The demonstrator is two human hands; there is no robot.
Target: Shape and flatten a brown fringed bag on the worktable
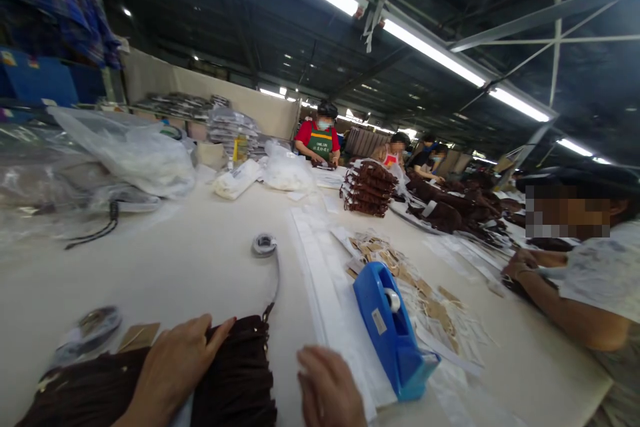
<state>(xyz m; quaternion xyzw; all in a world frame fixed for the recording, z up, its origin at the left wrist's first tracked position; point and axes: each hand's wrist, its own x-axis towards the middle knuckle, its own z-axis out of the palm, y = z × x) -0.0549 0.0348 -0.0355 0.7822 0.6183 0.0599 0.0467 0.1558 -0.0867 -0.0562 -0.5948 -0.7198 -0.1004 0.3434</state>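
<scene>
My left hand [173, 363] lies across a dark brown gathered fabric piece [235, 373], its thumb stretched along the top and its other fingers bent over the far side. More of the brown fabric [85, 387] spreads to the left, with a small tan card [139, 337] beside it. To the right, my right hand [333, 383] hovers near the table, slightly blurred, fingers loosely curved and nothing visible in them. A grey coiled strip [264, 245] lies beyond; its tail runs down to the fabric's corner. Right of my right hand stands a blue tape dispenser [393, 333].
Another coiled strip [93, 327] lies at left, below clear plastic bags [135, 153]. Tan tags with white strings [420, 287] are heaped behind the dispenser. A stack of brown bundles [369, 188] stands farther back. A co-worker [595, 267] sits at right; several others work beyond.
</scene>
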